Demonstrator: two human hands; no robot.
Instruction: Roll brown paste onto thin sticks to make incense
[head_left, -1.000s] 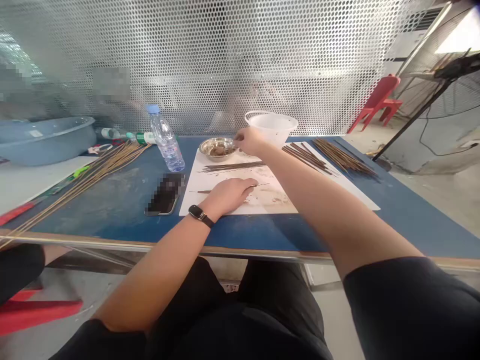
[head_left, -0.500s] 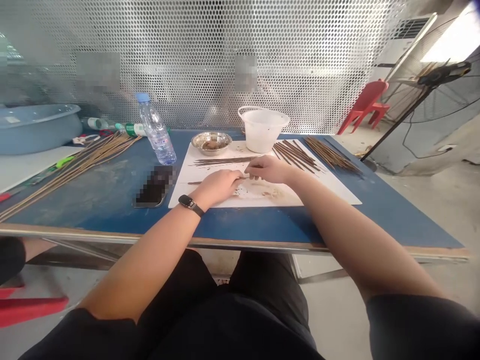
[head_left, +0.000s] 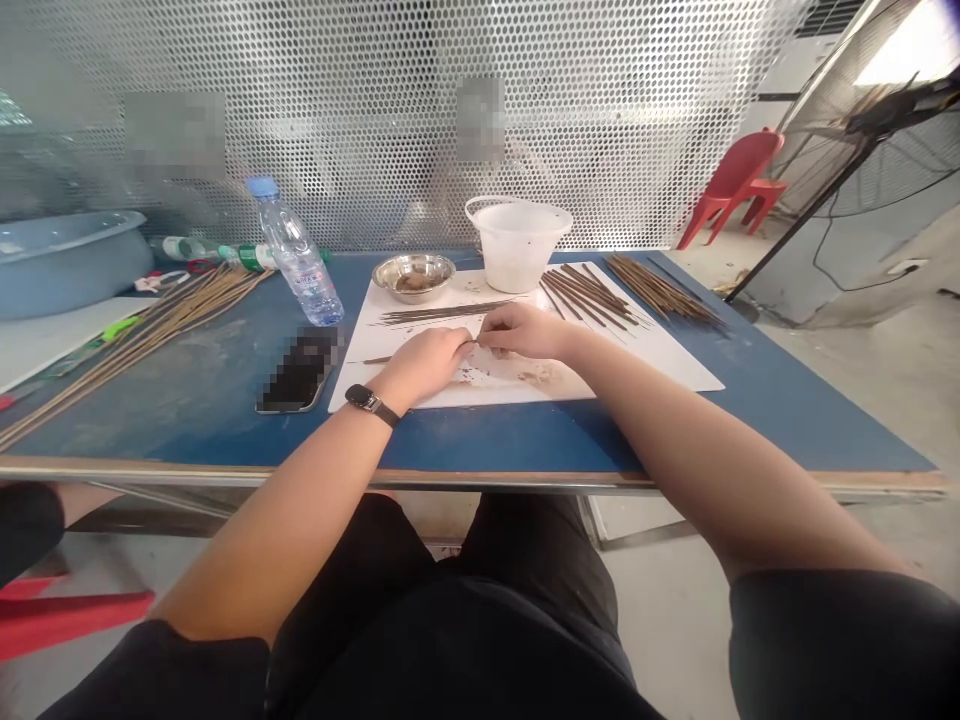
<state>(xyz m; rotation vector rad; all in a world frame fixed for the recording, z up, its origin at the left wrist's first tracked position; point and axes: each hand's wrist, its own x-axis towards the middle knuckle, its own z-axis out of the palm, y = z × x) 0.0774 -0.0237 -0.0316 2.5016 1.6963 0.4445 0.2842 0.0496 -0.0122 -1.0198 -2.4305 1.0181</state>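
Low over a white board (head_left: 660,365), my left hand (head_left: 427,360) is closed on a thin brown incense stick (head_left: 377,360), whose tail sticks out to the left of the hand. Fingertips of my right hand (head_left: 521,330) pinch at the stick's other end, close to the left fingertips; the part between them is mostly hidden. Just behind my hands lies a row of similar brown sticks (head_left: 442,312). More coated sticks (head_left: 592,295) fan out to the right. A metal bowl (head_left: 390,290) with a brown lump (head_left: 410,283) stands at the board's back left. Brown crumbs dot the board.
A white plastic bucket (head_left: 517,250) stands behind my right hand. Another stick bundle (head_left: 660,290) lies farther right on the blue table (head_left: 787,420). To the left are a water bottle (head_left: 304,265), a phone (head_left: 298,372), long thin canes (head_left: 150,335) and a blue basin (head_left: 71,265).
The view has shifted slightly. Both hands stay together over the board, my right fingertips now nearer the left ones, and a little more of the stick shows left of my left hand.
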